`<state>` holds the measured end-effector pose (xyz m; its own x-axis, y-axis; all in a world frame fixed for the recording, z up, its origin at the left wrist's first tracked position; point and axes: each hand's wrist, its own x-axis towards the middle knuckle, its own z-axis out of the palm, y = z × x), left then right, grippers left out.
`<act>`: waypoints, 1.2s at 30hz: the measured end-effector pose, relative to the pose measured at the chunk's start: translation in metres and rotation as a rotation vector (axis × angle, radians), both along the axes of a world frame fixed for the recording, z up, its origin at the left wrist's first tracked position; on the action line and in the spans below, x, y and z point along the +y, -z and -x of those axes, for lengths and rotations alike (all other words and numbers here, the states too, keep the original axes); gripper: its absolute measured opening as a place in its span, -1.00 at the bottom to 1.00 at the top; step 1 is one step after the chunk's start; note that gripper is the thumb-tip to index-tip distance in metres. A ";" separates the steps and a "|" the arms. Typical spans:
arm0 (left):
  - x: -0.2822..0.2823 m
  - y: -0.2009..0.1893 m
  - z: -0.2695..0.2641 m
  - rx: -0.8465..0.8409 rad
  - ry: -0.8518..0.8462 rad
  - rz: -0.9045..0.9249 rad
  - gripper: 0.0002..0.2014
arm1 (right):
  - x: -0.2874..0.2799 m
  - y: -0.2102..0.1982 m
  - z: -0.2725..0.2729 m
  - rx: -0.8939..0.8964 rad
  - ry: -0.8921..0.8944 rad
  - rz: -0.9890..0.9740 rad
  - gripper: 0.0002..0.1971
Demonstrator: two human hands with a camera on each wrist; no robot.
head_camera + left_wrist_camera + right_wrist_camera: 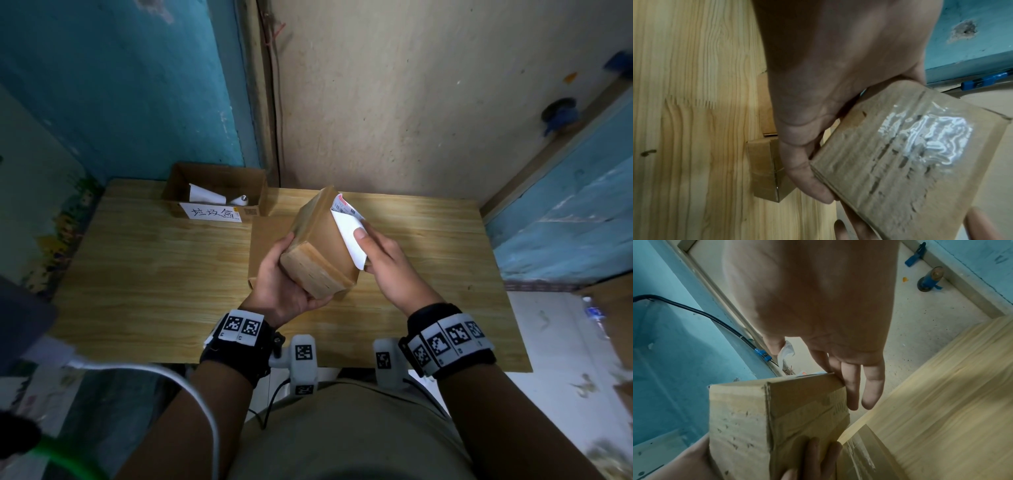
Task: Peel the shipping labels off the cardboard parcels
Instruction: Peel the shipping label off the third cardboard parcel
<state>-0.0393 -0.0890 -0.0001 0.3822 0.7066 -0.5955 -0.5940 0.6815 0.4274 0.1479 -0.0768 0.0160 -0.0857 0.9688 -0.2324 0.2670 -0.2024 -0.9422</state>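
My left hand grips a small brown cardboard parcel by its near end and holds it tilted above the table. Its taped end fills the left wrist view, with my thumb curled over the edge. A white shipping label is half lifted off the parcel's right face, its printed far end still stuck near the top corner. My right hand pinches the loose flap between thumb and fingers. In the right wrist view the label curls beside the thumb, above the parcel.
A second, flatter parcel lies on the wooden table under the held one. An open cardboard box with a handwritten sign stands at the back left with peeled labels inside. Walls close the table's far side.
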 end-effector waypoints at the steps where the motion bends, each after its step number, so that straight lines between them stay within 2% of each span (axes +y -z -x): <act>1: 0.000 0.000 0.000 -0.001 0.000 0.003 -0.36 | 0.001 -0.001 0.000 0.004 0.008 0.006 -0.23; 6: 0.001 -0.002 -0.005 0.001 -0.005 0.010 -0.28 | 0.004 -0.003 -0.006 -0.006 0.017 -0.017 -0.33; 12: 0.011 -0.012 -0.016 0.049 -0.038 -0.027 -0.33 | 0.023 -0.004 -0.018 0.014 -0.005 -0.062 -0.38; 21: 0.023 -0.032 -0.037 0.008 -0.088 -0.009 -0.30 | 0.048 -0.024 -0.050 -0.130 -0.071 -0.127 -0.25; 27: 0.026 -0.052 -0.043 0.066 -0.128 0.032 -0.28 | 0.047 -0.045 -0.063 -0.127 -0.154 -0.138 -0.57; 33: 0.028 -0.073 -0.056 0.149 -0.075 0.055 -0.36 | 0.046 -0.056 -0.085 -0.201 -0.165 -0.180 -0.26; 36: 0.031 -0.084 -0.065 0.213 -0.046 0.064 -0.49 | 0.042 -0.067 -0.097 -0.219 -0.161 -0.198 -0.51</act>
